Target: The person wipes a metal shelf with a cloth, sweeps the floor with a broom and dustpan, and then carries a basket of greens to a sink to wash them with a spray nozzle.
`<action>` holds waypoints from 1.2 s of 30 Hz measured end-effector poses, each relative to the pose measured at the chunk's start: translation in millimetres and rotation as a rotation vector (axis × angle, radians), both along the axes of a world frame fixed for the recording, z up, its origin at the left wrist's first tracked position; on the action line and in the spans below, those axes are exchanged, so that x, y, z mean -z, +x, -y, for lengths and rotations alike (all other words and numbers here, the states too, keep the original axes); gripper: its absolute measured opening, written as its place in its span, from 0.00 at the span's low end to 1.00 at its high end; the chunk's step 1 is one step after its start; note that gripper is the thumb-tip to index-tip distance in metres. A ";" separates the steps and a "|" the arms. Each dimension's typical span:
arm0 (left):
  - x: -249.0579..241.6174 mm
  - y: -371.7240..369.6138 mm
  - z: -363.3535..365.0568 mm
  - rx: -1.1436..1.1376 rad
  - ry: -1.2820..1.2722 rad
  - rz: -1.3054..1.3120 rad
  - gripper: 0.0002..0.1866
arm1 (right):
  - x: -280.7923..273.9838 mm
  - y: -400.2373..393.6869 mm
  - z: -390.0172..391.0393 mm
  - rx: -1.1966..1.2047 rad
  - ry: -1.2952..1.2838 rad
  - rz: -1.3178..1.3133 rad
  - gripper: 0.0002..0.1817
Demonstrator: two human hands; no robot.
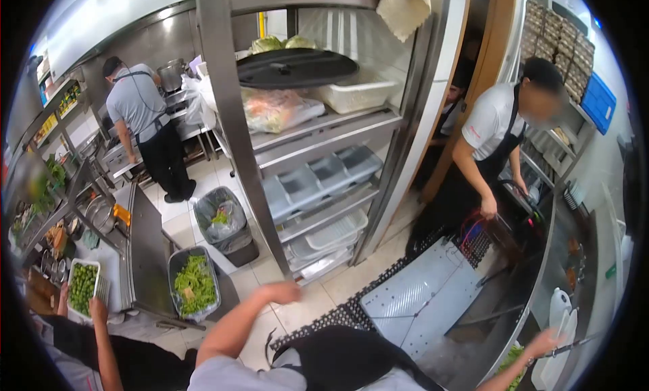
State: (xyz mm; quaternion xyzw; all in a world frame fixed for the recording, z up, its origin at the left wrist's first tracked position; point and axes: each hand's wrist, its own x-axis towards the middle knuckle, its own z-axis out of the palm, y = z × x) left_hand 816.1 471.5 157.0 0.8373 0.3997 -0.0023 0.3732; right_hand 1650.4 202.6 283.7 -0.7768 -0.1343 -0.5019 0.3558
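My left hand hangs over the tiled floor at the end of my bent arm, its blurred fingers looking curled with no object showing in them. At the lower right, my right hand reaches over the counter, fingers bent at the edge of a long white tray; what they grip I cannot tell. A white bottle stands just beyond those fingers. Close by, a dark thin bar crosses the tray. Leafy greens lie below my right wrist.
A metal shelf rack stands ahead. Bins with greens sit on the floor left. One co-worker holds a hose at right; another faces the stove. A person's hands hold a basket of limes. A grey panel lies right.
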 end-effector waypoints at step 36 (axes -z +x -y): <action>-405.3 -249.8 -331.0 -0.752 1.350 0.537 0.06 | -346.4 -620.5 -524.9 -1.510 -0.246 -0.019 0.18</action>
